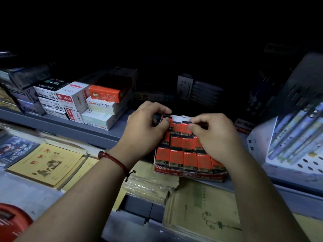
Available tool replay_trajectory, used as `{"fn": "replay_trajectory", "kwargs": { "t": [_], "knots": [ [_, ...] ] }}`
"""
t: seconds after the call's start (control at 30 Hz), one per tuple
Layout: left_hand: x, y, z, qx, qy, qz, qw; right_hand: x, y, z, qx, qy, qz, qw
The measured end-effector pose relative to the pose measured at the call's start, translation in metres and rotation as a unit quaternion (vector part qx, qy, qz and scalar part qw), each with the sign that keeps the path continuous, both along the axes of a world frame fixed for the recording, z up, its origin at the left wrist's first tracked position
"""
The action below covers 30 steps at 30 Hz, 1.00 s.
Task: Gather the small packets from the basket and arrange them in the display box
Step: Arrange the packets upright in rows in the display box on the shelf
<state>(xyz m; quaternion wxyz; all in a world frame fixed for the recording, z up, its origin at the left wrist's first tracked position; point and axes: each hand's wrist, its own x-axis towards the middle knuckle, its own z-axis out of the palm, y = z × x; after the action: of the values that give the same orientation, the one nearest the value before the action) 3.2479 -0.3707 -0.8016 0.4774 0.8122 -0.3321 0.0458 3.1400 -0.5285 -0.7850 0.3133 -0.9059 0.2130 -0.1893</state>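
Red packets (190, 158) in display box (188, 175), left hand (146, 127) fingers gripping its far corner, right hand (215, 136) fingers pinching one packet

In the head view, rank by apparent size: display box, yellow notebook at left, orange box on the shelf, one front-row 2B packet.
1. Display box and yellow notebook: about alike, and the box is partly covered, so unranked.
2. Orange box.
3. 2B packet.

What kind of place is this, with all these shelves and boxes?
Most likely a stationery shop. Small branded boxes are stacked on a shelf, exercise books lie in piles below, and a display box holds rows of red packets marked 2B.
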Motion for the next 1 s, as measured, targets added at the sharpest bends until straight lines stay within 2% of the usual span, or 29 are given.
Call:
{"fn": "replay_trajectory", "kwargs": {
  "t": [0.17, 0.33, 0.43, 0.6, 0.7, 1.0],
  "knots": [
    [0.005, 0.015, 0.009, 0.063, -0.024, -0.045, 0.997, -0.003, 0.003, 0.002, -0.036, 0.033, 0.016, 0.999],
    [0.006, 0.019, 0.009, 0.051, -0.042, -0.067, 0.996, -0.003, 0.004, 0.003, -0.032, 0.037, 0.013, 0.999],
    [0.006, 0.018, 0.009, 0.046, -0.039, -0.069, 0.996, -0.002, 0.008, 0.004, -0.037, 0.005, -0.008, 0.999],
    [0.005, 0.017, 0.010, 0.014, -0.023, -0.033, 0.999, 0.000, 0.014, 0.013, -0.103, -0.064, 0.002, 0.993],
    [0.005, 0.016, 0.010, -0.014, -0.011, -0.022, 1.000, 0.000, 0.019, 0.016, -0.083, -0.093, 0.038, 0.991],
    [0.002, 0.018, 0.011, -0.032, 0.013, -0.060, 0.998, 0.002, 0.023, 0.008, -0.030, -0.057, 0.048, 0.997]
  ]
}}
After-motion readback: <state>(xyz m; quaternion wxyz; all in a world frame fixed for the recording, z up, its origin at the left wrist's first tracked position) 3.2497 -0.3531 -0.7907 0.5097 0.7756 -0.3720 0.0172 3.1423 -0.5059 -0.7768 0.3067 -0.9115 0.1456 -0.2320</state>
